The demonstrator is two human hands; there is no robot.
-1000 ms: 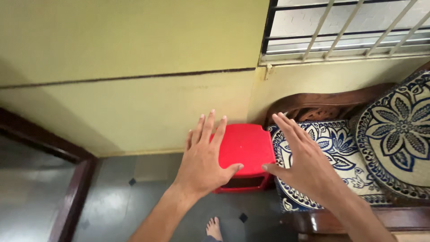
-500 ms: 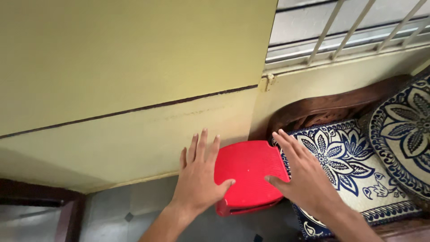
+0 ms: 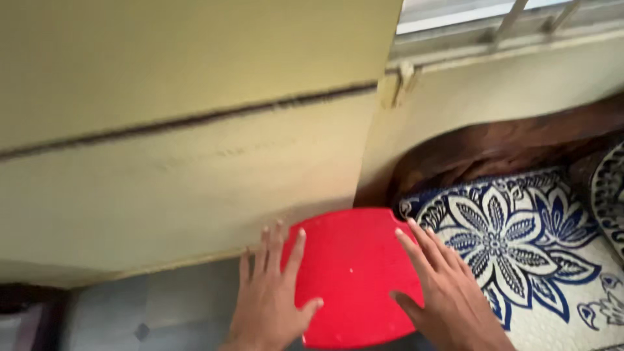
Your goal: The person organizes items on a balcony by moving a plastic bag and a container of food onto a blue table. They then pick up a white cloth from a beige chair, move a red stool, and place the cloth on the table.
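Here the left hand (image 3: 270, 302) and the right hand (image 3: 445, 296) have open, spread fingers on the two sides of the red square plastic stool (image 3: 354, 273). Its seat lies between the fingertips. Beyond them is the yellow wall (image 3: 195, 162); beside the right fingers lies the blue-and-white flowered cushion (image 3: 520, 247).

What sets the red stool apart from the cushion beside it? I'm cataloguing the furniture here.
The red stool is plain, one solid colour, with a smooth hard-looking top; the cushion is white with a blue flower pattern and looks like fabric. The stool stands on the tiled floor, while the cushion lies on a dark wooden seat. Both hands reach to the stool, none to the cushion. Both sit against the yellow wall.
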